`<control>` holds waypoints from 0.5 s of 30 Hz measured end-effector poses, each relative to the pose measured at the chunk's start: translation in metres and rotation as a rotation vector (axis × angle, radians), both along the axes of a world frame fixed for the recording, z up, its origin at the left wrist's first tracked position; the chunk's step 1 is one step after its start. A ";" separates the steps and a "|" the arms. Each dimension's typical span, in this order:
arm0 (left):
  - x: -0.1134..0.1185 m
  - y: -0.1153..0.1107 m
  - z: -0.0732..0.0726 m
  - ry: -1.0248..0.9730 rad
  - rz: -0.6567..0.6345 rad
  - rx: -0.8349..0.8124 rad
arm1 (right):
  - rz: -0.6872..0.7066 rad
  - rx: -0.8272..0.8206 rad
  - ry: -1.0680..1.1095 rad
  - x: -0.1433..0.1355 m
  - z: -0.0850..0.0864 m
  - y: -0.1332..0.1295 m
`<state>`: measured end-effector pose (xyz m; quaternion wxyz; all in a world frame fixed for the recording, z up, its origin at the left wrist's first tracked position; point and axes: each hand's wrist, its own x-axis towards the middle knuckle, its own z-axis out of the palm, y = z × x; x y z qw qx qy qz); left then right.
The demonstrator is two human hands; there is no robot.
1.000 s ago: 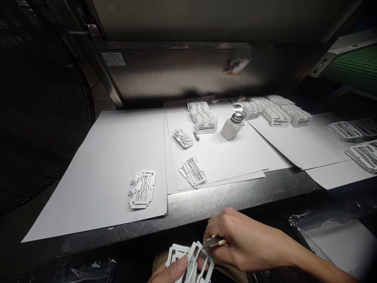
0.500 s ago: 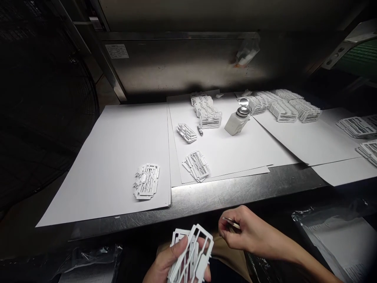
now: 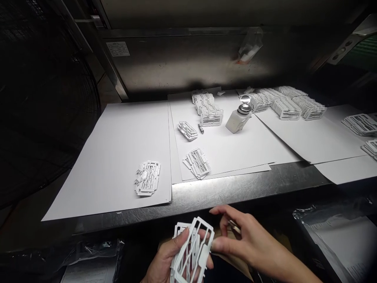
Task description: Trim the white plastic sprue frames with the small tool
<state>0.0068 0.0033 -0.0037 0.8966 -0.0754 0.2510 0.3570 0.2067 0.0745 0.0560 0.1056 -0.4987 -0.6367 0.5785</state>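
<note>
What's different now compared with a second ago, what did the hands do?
The right hand lifted its small metal tool off the white plastic frames, drew away to the right, then came back, its fingers now touching the top frame's right edge. The left hand keeps its grip on the frames, now raised a little. The frame piles and the white dispenser bottle on the bench stayed put.

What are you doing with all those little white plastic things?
The left hand grips a few white plastic frames below the edge of the metal bench. The right hand touches the front frame and has a small tool tucked in its fingers. More frames lie in stacks on white paper sheets, near a small white bottle.
</note>
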 end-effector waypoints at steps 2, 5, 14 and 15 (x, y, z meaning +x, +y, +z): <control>0.002 0.001 0.008 0.077 -0.011 -0.038 | 0.056 -0.046 -0.021 -0.012 0.004 -0.001; 0.005 0.002 0.015 0.186 -0.042 -0.025 | 0.190 0.001 -0.104 -0.025 0.008 0.003; 0.002 0.003 0.008 0.203 -0.105 -0.134 | 0.153 0.203 0.017 -0.001 0.005 0.024; 0.002 0.004 0.008 0.197 -0.105 -0.137 | 0.120 0.222 0.007 0.003 0.004 0.025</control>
